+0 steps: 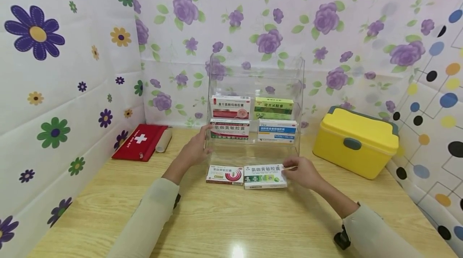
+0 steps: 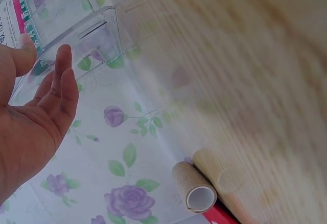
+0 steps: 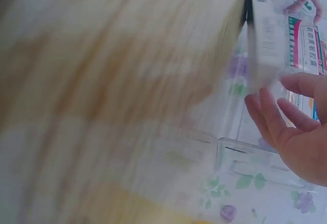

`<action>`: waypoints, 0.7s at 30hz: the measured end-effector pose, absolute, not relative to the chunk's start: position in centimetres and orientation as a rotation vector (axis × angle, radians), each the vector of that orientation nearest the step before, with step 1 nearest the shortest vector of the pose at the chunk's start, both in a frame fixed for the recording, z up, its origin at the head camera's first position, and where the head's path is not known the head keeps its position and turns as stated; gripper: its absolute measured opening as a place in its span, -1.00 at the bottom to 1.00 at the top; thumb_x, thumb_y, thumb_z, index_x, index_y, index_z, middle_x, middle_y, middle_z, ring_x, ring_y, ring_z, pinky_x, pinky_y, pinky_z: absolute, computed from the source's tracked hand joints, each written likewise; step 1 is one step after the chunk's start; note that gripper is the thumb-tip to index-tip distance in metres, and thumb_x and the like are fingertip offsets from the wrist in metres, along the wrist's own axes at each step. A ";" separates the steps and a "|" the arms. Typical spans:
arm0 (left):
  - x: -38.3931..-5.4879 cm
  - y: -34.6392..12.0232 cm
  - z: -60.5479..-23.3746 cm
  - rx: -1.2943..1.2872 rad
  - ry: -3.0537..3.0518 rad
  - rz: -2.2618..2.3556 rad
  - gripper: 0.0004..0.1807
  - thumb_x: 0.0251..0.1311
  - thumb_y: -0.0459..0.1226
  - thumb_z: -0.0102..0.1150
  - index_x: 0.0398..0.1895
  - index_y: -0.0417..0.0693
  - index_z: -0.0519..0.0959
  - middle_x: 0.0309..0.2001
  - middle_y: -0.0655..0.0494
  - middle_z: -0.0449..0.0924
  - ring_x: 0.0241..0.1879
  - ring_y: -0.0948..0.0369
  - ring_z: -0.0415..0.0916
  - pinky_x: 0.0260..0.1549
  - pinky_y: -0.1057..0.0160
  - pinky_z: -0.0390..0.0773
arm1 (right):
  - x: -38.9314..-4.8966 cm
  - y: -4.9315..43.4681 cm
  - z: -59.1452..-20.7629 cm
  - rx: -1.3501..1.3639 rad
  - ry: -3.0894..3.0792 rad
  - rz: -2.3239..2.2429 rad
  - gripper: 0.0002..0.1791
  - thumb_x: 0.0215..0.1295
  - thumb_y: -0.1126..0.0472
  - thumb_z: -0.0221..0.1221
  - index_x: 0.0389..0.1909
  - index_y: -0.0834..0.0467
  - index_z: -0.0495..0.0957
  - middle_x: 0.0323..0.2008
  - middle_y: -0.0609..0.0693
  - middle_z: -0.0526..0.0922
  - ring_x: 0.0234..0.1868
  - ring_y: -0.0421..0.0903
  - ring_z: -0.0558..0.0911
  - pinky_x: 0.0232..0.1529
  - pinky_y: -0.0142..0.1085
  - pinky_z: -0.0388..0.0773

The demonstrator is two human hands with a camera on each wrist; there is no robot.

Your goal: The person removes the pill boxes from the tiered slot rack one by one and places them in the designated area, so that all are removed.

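A clear tiered rack point(image 1: 253, 151) stands against the back cloth, with medicine boxes on two of its tiers. My left hand point(image 1: 195, 147) is at the rack's left side, beside a white, red and green medicine box point(image 1: 230, 130). Its fingers point(image 2: 62, 89) are loosely bent and apart from the thumb. At the rack's lower front, my right hand point(image 1: 303, 173) pinches the right end of a white and green medicine box point(image 1: 265, 177) between thumb and fingers. Just left of that box lies another white and red medicine box point(image 1: 224, 175).
A yellow case point(image 1: 356, 141) with a dark green latch stands right of the rack. On the left lie a red first aid pouch point(image 1: 139, 142) and a tan roll point(image 1: 164, 140). Higher on the rack are a red and white box point(image 1: 230, 107), a green box point(image 1: 273, 108) and a blue and white box point(image 1: 277, 131).
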State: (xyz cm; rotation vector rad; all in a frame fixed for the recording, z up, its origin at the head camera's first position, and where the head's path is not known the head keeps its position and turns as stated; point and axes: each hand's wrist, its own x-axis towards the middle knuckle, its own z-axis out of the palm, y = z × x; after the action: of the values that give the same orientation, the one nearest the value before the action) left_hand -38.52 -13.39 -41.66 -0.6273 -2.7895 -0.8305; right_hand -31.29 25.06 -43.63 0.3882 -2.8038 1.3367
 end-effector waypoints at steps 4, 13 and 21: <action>-38.5 -13.3 -41.7 -0.620 -2.784 -0.816 -0.03 0.22 -0.36 0.34 0.51 0.15 -0.09 0.16 -0.24 0.50 -0.30 0.01 0.59 -0.56 0.23 0.45 | -31.3 25.1 -43.7 0.367 -2.815 1.383 -0.66 0.26 0.35 0.28 0.02 0.43 0.56 -0.02 0.32 0.64 -0.10 0.12 0.69 -0.23 -0.23 0.67; -38.5 -13.3 -41.5 -0.609 -2.798 -0.816 -0.03 0.23 -0.36 0.34 0.52 0.16 -0.10 0.16 -0.22 0.50 -0.30 0.01 0.59 -0.57 0.23 0.45 | -31.0 25.4 -43.2 0.368 -2.810 1.369 -0.66 0.27 0.37 0.25 0.03 0.43 0.57 -0.08 0.27 0.67 -0.15 0.08 0.70 -0.27 -0.20 0.67; -38.5 -13.3 -41.6 -0.599 -2.808 -0.805 -0.03 0.23 -0.36 0.34 0.52 0.16 -0.10 0.14 -0.21 0.50 -0.29 0.02 0.58 -0.55 0.21 0.46 | -31.0 25.3 -42.7 0.295 -2.753 1.306 -0.78 0.32 0.33 0.25 -0.06 0.33 0.62 -0.20 0.14 0.70 -0.29 0.01 0.68 -0.37 -0.17 0.66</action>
State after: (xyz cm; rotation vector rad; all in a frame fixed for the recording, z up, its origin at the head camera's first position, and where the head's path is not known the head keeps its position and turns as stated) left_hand -38.54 -13.31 -41.57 -0.5989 -2.8077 -0.8049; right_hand -31.00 25.27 -42.65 0.2952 -2.7528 1.3061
